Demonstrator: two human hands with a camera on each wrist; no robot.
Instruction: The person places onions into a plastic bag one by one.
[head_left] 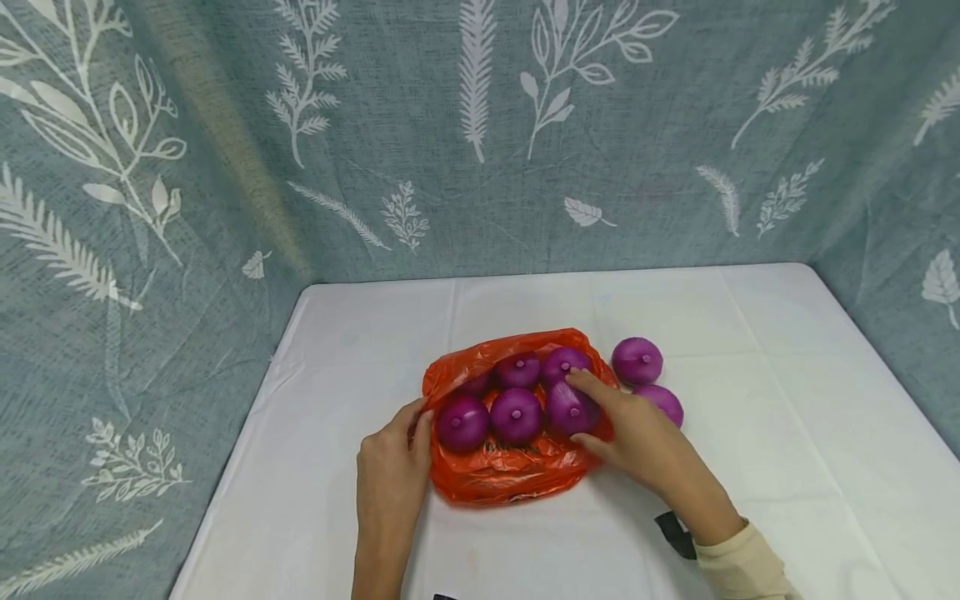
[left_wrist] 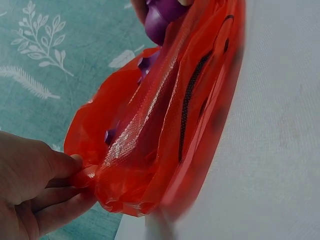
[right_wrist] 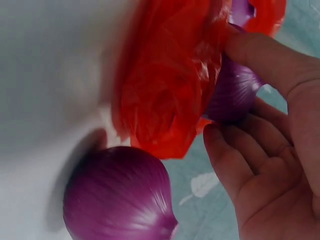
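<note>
A red plastic bag (head_left: 510, 487) lies with its mouth facing up, and several purple onions (head_left: 517, 415) sit inside it. At the bag's left edge my left hand (head_left: 392, 467) pinches the plastic between thumb and fingers; the left wrist view shows the gathered red film (left_wrist: 85, 176) in that pinch. My right hand (head_left: 641, 433) reaches over the right side of the bag and holds an onion (head_left: 572, 410) with thumb and fingers on opposite sides. In the right wrist view this onion (right_wrist: 232, 92) is partly hidden by the bag and the thumb.
Two more purple onions lie outside the bag to the right: one farther back (head_left: 637, 361), the other (head_left: 662, 403) partly behind my right hand. A white cloth covers the table (head_left: 330, 375). Grey-green curtains with white leaf prints (head_left: 420, 100) stand along the back and sides.
</note>
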